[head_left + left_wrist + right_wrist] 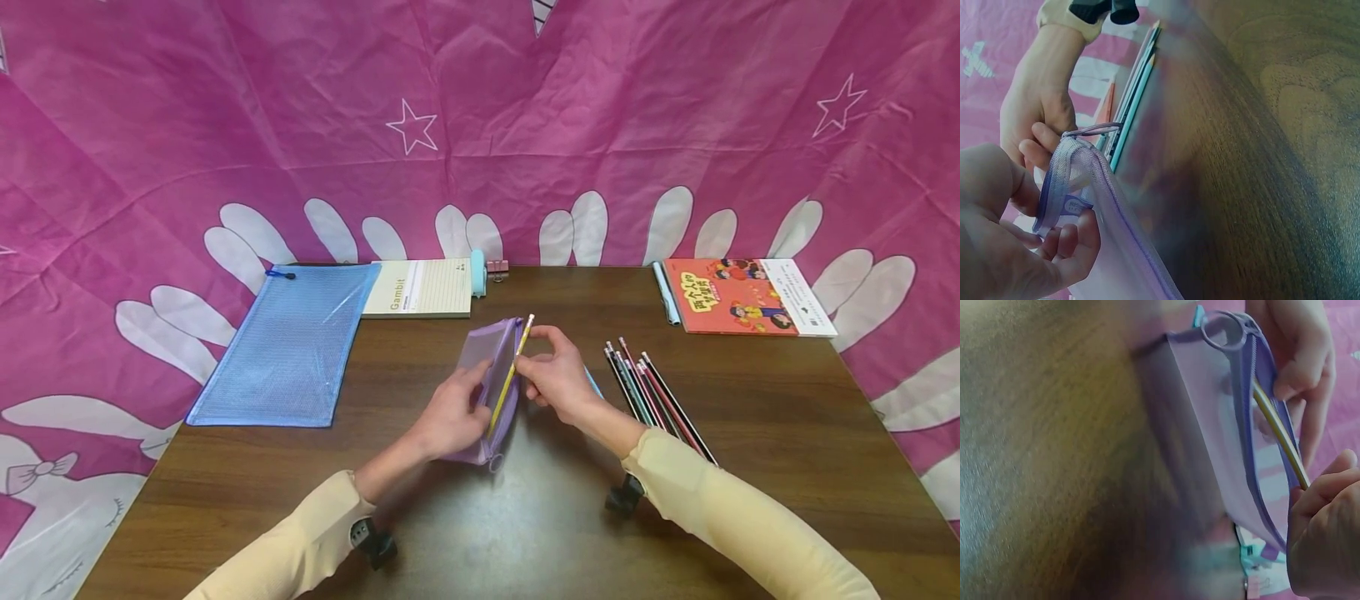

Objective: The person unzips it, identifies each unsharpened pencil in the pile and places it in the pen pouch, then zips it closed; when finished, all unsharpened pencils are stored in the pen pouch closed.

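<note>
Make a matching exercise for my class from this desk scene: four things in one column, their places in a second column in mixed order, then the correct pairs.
Things:
1. yellow pencil
2. blue mesh pouch
3. red picture book
4. row of pencils

Places:
A. far right corner of the table
B. pinched by the right hand, its tip in the purple pouch that the left hand holds open
C. flat on the table, right of the right hand
D. left side of the table

Pairs: 1-B, 2-D, 3-A, 4-C

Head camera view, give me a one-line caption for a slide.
Left hand holds a purple mesh pouch open while the right hand slides in a yellow pencil.
</note>
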{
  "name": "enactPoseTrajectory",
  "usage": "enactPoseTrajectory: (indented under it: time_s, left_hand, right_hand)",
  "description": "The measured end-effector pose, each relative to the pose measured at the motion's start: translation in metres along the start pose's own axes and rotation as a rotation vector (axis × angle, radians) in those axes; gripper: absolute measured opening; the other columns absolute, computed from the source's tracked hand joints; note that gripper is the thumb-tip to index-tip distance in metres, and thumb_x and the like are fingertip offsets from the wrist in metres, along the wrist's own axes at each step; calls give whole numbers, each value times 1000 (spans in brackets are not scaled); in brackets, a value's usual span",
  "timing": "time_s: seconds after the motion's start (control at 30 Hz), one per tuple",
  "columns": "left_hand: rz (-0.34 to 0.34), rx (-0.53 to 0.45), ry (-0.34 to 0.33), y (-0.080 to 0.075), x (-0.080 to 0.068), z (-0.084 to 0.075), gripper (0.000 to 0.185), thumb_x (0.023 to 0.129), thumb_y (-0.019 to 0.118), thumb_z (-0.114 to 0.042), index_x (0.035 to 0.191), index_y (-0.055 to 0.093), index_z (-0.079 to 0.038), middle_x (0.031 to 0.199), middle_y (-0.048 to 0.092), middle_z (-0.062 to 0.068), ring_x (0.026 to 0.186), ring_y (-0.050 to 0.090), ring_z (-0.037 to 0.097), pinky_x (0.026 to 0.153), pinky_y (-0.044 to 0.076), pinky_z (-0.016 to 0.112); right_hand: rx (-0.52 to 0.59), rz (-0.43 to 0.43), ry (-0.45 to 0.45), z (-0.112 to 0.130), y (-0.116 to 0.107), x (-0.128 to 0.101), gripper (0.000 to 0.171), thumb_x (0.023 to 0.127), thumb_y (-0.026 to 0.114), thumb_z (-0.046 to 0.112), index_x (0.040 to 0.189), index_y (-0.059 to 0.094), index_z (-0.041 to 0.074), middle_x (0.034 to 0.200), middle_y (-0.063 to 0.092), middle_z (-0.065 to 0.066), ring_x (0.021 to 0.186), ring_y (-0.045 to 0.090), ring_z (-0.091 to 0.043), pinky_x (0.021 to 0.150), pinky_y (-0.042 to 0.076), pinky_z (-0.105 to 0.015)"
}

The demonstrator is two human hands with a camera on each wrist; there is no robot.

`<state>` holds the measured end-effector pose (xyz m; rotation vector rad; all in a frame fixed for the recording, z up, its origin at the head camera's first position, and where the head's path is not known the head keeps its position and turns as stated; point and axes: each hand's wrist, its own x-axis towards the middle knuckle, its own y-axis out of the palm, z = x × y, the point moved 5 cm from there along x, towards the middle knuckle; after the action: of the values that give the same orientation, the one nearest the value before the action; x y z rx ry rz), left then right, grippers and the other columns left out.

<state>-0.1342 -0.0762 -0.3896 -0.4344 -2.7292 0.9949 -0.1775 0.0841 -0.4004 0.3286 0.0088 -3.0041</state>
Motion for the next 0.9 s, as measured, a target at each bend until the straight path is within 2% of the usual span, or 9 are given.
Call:
enactPoseTrajectory:
  time_s: [0.37,0.6,0.73,0.9]
  left_hand:
    - [-20,-9,16,-2,-1,-1,75,76,60,3,149,44,1,93,54,7,80,52,17,68,49,33]
    - [-54,-28,-3,-5,-1,-3,74,77,61,6,149,43,2,94,55,8,80,54,18,67,51,32]
    - [-78,-42,-7,-9,-2,-4,73,77,60,7,148,45,1,95,56,9,81,56,18,68,52,33]
    - [-139,-77,-39,-17,-2,-1,70,79,58,7,148,45,1,98,58,13,85,60,23,73,54,37]
  right_hand:
    - [-85,-19,-28,-2,8,-1,51,83,66,-2,131,51,2,64,61,-15,38,47,-11,36,34,-24]
    - [-132,26,-74,4,8,-3,47,85,67,-3,131,55,-2,76,67,-22,41,53,-14,36,34,-23]
    - [-155,45,-87,10,3,-4,41,88,64,-1,128,57,-4,87,70,-21,46,59,-14,37,34,-22]
    - [-153,40,-87,18,-15,-5,35,93,59,1,127,56,-5,97,70,-24,50,61,-13,38,34,-22]
